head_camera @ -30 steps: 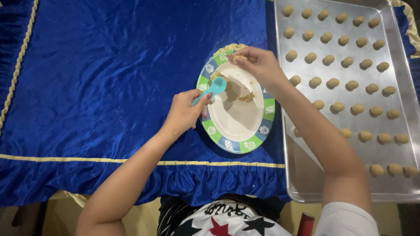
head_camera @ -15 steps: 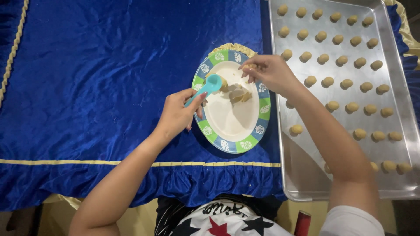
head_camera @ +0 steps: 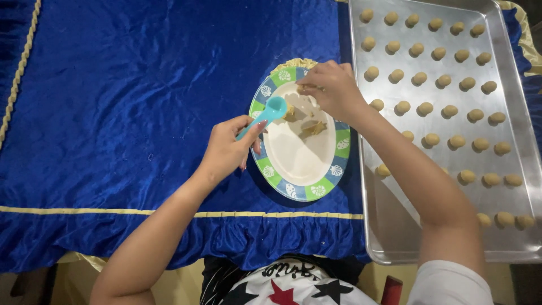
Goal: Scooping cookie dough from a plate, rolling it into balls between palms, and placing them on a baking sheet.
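Observation:
My left hand (head_camera: 228,148) grips a small turquoise scoop (head_camera: 270,111) by its handle, the bowl held over the left rim of a plate (head_camera: 299,169) with a blue and green patterned border. A few scraps of tan dough (head_camera: 312,129) lie on the plate's white centre. My right hand (head_camera: 333,87) hovers over the plate's upper part with its fingertips pinched on a small bit of dough. To the right stands a metal baking tray (head_camera: 395,226) lined with several rows of small dough balls (head_camera: 432,139).
A blue velvet cloth (head_camera: 141,90) with cream piping and a ruffled front edge covers the table. The tray overhangs the cloth's right side. My patterned shirt shows at the bottom edge.
My right hand has shifted a little across the top of the plate, pinching dough. The scoop in my left hand has tilted slightly toward the plate's left rim.

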